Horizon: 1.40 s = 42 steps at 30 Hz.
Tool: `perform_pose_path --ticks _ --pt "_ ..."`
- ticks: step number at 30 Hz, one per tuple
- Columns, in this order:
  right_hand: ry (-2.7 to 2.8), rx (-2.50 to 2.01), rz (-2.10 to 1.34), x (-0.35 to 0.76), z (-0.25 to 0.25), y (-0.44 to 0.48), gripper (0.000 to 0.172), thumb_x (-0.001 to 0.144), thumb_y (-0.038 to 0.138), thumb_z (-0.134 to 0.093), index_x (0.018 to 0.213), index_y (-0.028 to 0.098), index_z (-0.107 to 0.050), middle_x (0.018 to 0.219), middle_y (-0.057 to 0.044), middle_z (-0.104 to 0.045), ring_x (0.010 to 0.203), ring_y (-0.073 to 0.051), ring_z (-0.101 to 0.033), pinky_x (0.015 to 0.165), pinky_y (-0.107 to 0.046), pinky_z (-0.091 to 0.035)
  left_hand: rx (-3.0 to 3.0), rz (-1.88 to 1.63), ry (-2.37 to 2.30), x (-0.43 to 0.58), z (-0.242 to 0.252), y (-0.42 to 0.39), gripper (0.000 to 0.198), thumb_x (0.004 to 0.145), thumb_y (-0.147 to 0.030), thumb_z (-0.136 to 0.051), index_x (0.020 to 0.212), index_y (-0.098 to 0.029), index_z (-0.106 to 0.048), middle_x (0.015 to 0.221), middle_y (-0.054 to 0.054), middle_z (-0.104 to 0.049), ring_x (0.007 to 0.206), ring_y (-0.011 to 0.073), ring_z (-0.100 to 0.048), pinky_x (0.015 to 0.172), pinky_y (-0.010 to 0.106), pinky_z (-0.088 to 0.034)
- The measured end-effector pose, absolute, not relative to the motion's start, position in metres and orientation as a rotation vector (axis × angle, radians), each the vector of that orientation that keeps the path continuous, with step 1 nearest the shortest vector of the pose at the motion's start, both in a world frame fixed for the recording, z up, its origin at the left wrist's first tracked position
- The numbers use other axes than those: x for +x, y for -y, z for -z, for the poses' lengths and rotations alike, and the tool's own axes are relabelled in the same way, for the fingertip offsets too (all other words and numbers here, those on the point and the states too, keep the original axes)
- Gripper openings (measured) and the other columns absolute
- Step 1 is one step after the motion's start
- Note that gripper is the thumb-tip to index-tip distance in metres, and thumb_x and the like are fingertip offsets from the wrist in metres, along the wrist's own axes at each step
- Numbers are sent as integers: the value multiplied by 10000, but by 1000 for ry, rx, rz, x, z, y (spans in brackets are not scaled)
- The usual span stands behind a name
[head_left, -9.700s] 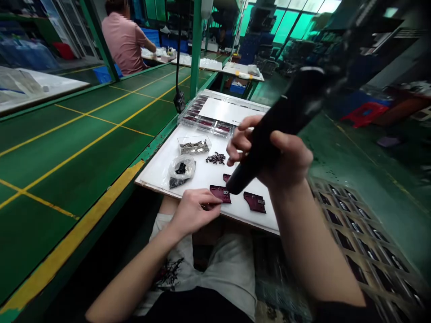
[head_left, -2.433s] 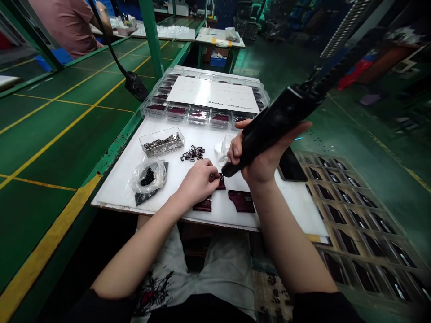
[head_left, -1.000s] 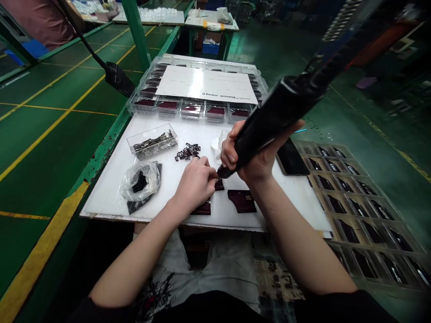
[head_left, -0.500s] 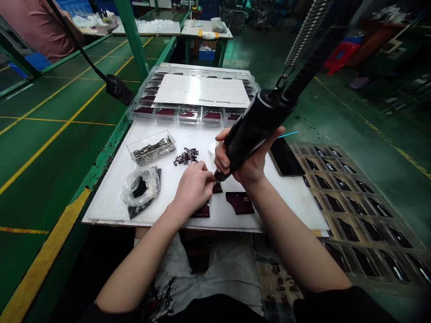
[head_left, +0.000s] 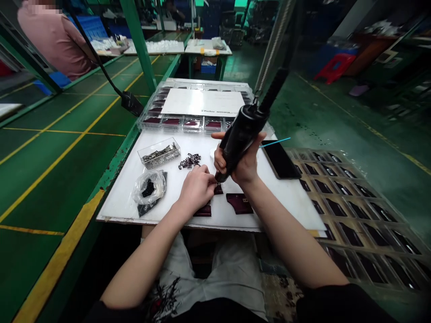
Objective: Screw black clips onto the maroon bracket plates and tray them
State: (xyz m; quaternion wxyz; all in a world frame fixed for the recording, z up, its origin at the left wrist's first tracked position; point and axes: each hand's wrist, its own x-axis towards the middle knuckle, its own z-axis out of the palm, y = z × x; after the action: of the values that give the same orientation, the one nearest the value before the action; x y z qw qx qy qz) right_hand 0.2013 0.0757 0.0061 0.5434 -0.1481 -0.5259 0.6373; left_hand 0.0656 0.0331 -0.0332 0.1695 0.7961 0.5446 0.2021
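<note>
The right hand [head_left: 245, 166] grips a black cylindrical electric screwdriver [head_left: 240, 134].

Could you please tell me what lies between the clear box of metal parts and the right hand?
In the head view, a loose pile of small black parts lies between the clear box and the right hand.

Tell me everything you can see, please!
work board: one, white, on green bench
electric screwdriver: one, black, right hand
maroon parts: three, dark red, on board
small clips: one heap, black, on board
clear box: one, silver clips inside, board's left
plastic bag: one, clear, near box
phone: one, black, board's right
plastic tray: one, clear, behind board
co-worker: one, pink shirt, far left
left hand: one, bare, over maroon part
right hand: one, bare, gripping screwdriver
</note>
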Motion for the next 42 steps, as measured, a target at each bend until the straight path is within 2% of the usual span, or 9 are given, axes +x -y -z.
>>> perform_pose_path --ticks 5,10,13,17,19,29,33,36,42 --pt "1215 -415 -1513 198 -12 -77 902 728 935 -371 1053 136 -636 504 19 -516 360 -112 -425 376 -252 -351 2263 -588 -1577 70 37 -33 137 869 -206 -625 864 -207 -762 926 56 -608 923 229 -509 812 381 -441" --pt "1233 -456 -1258 210 -65 -52 848 725 913 -435 1009 143 -651 535 8 -527 402 -108 -455 395 -250 -375 2270 -808 -1536 46 6 -12 201 926 -279 -581 957 -202 -764 1038 70 -663 1007 218 -576 916 362 -462" --pt "1273 -536 -1183 229 -98 -27 843 747 904 -418 1013 145 -670 520 1 -519 395 -112 -451 383 -250 -370 2144 -985 -1908 -3 -25 9 282 941 -311 -499 1030 -190 -737 1052 79 -675 965 210 -615 831 325 -476" --pt "1293 -623 -1242 249 -103 -1 832 753 906 -402 977 154 -677 504 2 -505 378 -109 -438 380 -249 -367 1956 -151 -2279 -62 -32 12 189 789 -323 -614 860 -206 -745 942 86 -718 887 289 -638 667 325 -403" --pt "1293 -649 -1283 254 -93 6 842 745 914 -399 987 157 -674 501 3 -506 372 -111 -435 378 -248 -361 2018 -93 -2173 -73 -22 7 170 779 -286 -601 839 -197 -733 909 84 -726 891 275 -641 683 312 -395" --pt "1199 -643 -1400 282 -41 26 846 708 926 -439 970 158 -681 481 7 -513 328 -116 -414 351 -249 -346 2126 -468 -2144 -79 0 24 372 920 -412 -477 1015 -196 -765 1016 63 -711 914 242 -633 788 341 -427" --pt "1161 -612 -1383 284 -39 32 799 688 918 -483 924 190 -711 440 19 -480 307 -117 -393 324 -242 -324 2124 -893 -2145 -61 -3 40 318 931 -361 -521 994 -164 -763 998 62 -707 857 209 -636 773 331 -460" --pt "1121 -563 -1331 277 -45 38 779 673 919 -496 882 207 -732 412 28 -441 303 -117 -382 304 -237 -310 1980 -1261 -1801 -15 -3 60 207 917 -323 -613 917 -180 -763 936 33 -713 794 153 -641 694 272 -492" --pt "1071 -481 -1284 261 -61 53 696 674 875 -566 898 241 -749 431 32 -381 315 -107 -344 294 -235 -273 1885 -1194 -1026 85 22 81 82 845 -256 -740 843 -183 -779 792 30 -699 723 116 -632 669 236 -488"
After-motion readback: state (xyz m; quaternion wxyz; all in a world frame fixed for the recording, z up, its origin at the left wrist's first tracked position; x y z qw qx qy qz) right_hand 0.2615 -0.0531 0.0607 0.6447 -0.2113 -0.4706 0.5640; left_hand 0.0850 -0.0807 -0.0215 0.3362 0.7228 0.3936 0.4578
